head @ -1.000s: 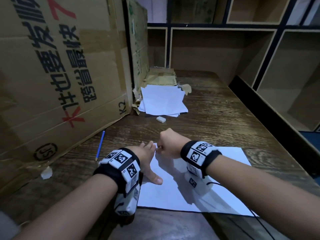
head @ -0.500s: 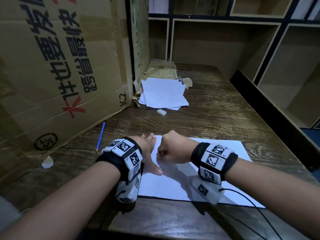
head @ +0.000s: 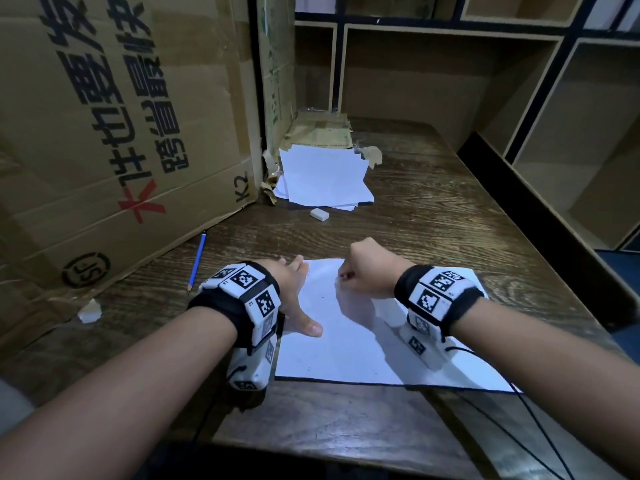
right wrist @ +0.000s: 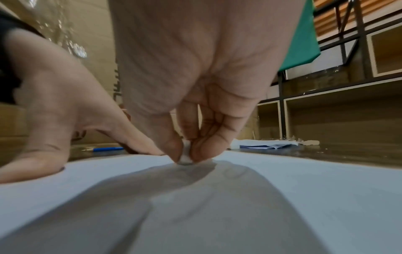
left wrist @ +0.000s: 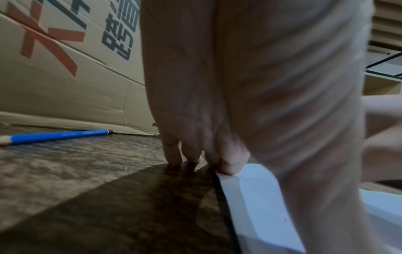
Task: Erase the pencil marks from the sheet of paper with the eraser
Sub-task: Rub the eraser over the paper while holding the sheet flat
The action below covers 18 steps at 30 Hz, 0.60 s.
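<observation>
my right hand (head: 367, 271) pinches the small white eraser (right wrist: 186, 155) between thumb and fingertips, its tip touching the sheet of paper (head: 363, 341) near the far edge. my left hand (head: 294, 292) lies flat with straight fingers, pinning the sheet's left edge to the wooden desk (head: 433, 209). i'd keep that hand pressing and rub in short, light strokes away from it, so the paper doesn't buckle. marks are too faint to make out.
</observation>
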### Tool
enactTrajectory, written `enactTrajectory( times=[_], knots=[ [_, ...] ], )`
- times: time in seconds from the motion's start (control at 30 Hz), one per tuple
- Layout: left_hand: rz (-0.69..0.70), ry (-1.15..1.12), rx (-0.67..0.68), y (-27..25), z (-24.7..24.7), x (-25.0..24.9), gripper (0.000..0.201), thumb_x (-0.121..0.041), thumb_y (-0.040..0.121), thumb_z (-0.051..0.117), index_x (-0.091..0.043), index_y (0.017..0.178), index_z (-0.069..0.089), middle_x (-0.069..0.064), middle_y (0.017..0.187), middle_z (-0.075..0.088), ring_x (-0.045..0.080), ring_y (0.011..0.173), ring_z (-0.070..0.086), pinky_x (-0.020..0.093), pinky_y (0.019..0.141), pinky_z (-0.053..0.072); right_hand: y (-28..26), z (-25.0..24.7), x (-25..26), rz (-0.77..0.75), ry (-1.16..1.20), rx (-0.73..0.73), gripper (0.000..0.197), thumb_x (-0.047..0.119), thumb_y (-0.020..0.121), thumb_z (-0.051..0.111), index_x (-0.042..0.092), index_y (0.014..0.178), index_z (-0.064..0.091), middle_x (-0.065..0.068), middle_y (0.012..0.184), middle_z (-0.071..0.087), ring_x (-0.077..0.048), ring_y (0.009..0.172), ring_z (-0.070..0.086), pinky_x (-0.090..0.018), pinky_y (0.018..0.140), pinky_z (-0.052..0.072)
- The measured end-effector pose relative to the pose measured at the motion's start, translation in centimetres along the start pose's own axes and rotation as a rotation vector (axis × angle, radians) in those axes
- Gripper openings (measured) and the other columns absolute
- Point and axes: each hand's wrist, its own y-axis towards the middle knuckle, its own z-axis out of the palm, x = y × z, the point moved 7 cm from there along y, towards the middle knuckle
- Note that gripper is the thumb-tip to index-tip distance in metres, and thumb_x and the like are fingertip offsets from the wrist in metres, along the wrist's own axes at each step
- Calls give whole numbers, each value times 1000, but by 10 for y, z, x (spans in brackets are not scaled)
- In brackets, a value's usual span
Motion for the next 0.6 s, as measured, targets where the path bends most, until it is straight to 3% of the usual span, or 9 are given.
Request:
enactTrajectory(
  times=[0.13,0.23,0.3,0.37,0.4,0.53,0.6],
  knots=[
    [-12,14,-8,0,0,-2,141,-84,68,62,-11,154,-23,1,163,-27,25,153,-12,45,122,10,-14,12,24,-65,7,71,29,19,81,59,8,54,56,-8,50,51,-24,52,41,-38,54,48],
    [-17,27,-1,-1,-1,-2,142,-84,68,62,-11,155,-23,0,164,-27,25,153,-12,46,122,11,-18,16,22,-95,5,117,26,23,83,60,5,68,69,-9,60,65,-23,57,50,-33,58,47],
    [-12,29,0,-2,-2,-3,142,-85,68,61,-10,155,-22,1,164,-26,27,154,-11,47,122,13,-6,2,-5,-21,20,24,25,19,81,58,-1,66,64,-14,57,56,-23,57,37,-34,54,40],
    [-1,31,-4,-3,-3,-3,140,-84,69,60,-9,156,-19,2,164,-25,28,154,-10,48,121,14,0,-5,-26,49,52,-39,26,17,77,56,-3,60,54,-9,52,39,-19,59,27,-34,52,33],
    [4,24,-7,-4,-3,-3,139,-83,70,61,-9,156,-19,2,164,-25,28,154,-10,48,121,14,2,-6,-33,76,64,-51,26,17,76,56,-2,59,54,-6,50,38,-19,58,29,-33,52,33],
    [0,-4,6,-7,-1,-4,137,-81,72,61,-10,156,-21,1,164,-27,27,153,-14,49,123,11,0,0,-48,165,115,-42,26,24,82,59,6,68,71,-6,57,62,-24,58,48,-32,55,48],
    [-3,-8,7,-9,-1,-4,136,-80,73,61,-10,156,-21,1,164,-27,26,153,-13,48,123,11,-4,1,-52,185,175,-33,25,28,86,62,14,69,75,-1,61,68,-11,57,54,-22,55,48]
  ],
)
